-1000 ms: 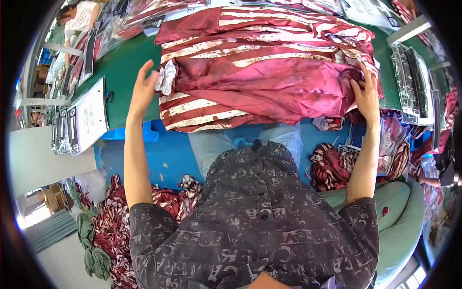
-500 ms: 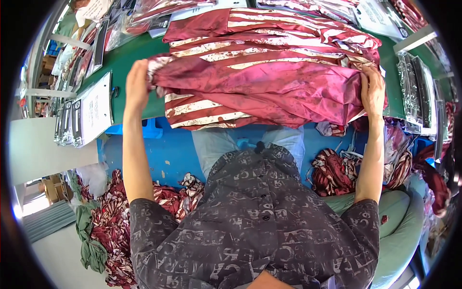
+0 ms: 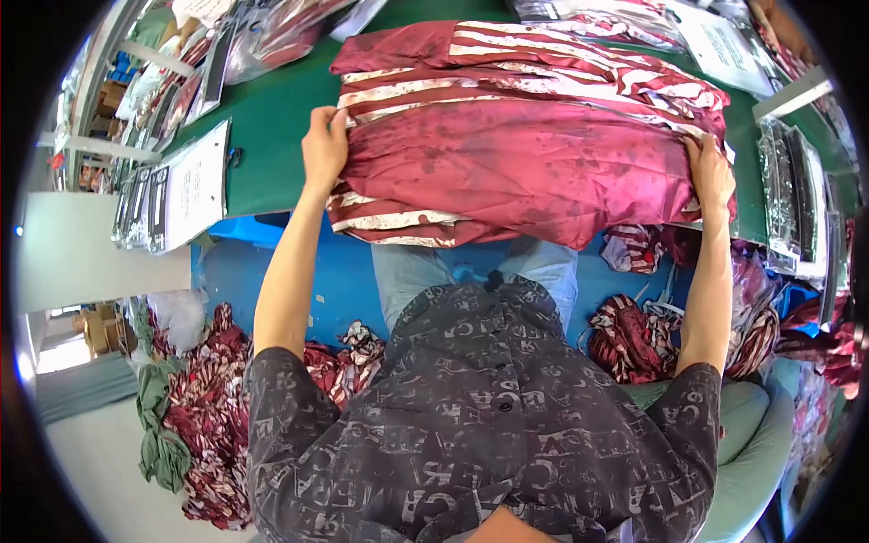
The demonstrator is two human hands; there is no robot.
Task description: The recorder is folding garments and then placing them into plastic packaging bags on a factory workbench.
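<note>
A shiny dark red and white striped cloth, blotched with dark stains, lies across the green table in front of me. Its plain red section is spread over the near half, with stripes showing above and at the lower left. My left hand pinches the cloth at its left edge, fingers closed. At the right edge my right hand grips it, thumb and fingers bent over the fabric. Whether it is a garment, I cannot tell.
Plastic-sleeved packs with white cards stand at the table's left edge. More clear packs stand at the right. Striped fabric heaps lie lower left, with another bundle lower right. A metal bar juts in at the right.
My left hand has moved right, bringing in the cloth's left end. The twisted red section now lies flatter and wider. My right hand stays at the right edge.
</note>
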